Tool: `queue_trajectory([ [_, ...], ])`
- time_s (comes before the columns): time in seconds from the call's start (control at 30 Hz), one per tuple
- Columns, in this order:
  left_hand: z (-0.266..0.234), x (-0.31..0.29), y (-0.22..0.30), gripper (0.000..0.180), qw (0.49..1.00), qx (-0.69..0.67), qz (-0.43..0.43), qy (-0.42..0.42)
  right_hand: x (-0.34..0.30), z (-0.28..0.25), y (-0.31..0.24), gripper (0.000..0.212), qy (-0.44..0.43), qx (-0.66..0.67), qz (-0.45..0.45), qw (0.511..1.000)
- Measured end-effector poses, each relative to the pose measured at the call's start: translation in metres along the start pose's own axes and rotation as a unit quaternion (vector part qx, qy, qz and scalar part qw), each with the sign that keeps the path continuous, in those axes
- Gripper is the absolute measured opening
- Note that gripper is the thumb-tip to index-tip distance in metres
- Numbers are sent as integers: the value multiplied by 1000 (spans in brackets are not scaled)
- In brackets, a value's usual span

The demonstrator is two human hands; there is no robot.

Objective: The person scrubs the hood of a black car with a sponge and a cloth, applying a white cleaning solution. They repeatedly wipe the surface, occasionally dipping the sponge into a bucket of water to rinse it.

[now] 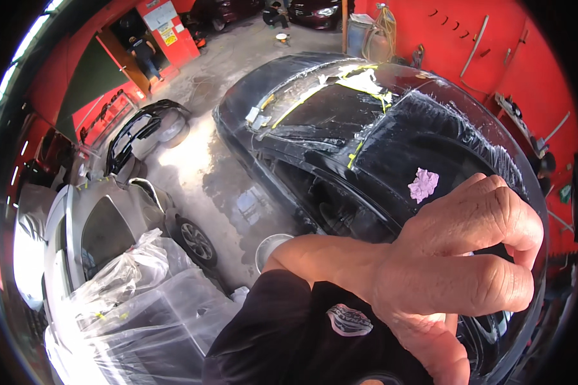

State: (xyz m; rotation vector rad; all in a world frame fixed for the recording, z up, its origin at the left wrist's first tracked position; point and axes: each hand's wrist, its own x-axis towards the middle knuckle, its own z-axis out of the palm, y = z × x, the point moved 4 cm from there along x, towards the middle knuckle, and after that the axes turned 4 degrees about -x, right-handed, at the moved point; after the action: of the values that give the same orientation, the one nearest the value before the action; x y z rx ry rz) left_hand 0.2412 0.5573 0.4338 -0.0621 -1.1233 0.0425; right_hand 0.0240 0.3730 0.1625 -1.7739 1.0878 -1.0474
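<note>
Across the right foreground reaches my left hand [459,256], its back toward me and its fingers curled inward. What those fingers close on, if anything, is hidden behind them. Just beyond the knuckles, a crumpled pink cloth or sheet of paper [423,185] lies on the roof of a dark car [398,144]. White streaks and dusty residue mark the car's body, and yellow tape [356,157] runs around its glass. Torn pale masking sheet [365,81] sticks to the far end of the glass. My right hand does not show.
At left stands a grey car [87,199], partly draped in clear plastic sheeting [167,308]. A black bumper [131,131] rests on the concrete floor [205,96]. Two people are farther back, one by a doorway [142,58], one crouching [275,15]. Red walls enclose the workshop.
</note>
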Motion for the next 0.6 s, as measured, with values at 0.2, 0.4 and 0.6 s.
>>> queue_trajectory([
  [0.2,-8,3,0,78,1000,3,-18,-26,-7,7,6,59,0,10,12,1000],
  [0.4,-12,-4,-18,74,994,-41,-59,-77,-11,-14,19,58,16,-10,35,999],
  [0.6,-59,-39,-87,49,953,10,-252,-166,-10,-38,66,58,43,-45,87,994],
])
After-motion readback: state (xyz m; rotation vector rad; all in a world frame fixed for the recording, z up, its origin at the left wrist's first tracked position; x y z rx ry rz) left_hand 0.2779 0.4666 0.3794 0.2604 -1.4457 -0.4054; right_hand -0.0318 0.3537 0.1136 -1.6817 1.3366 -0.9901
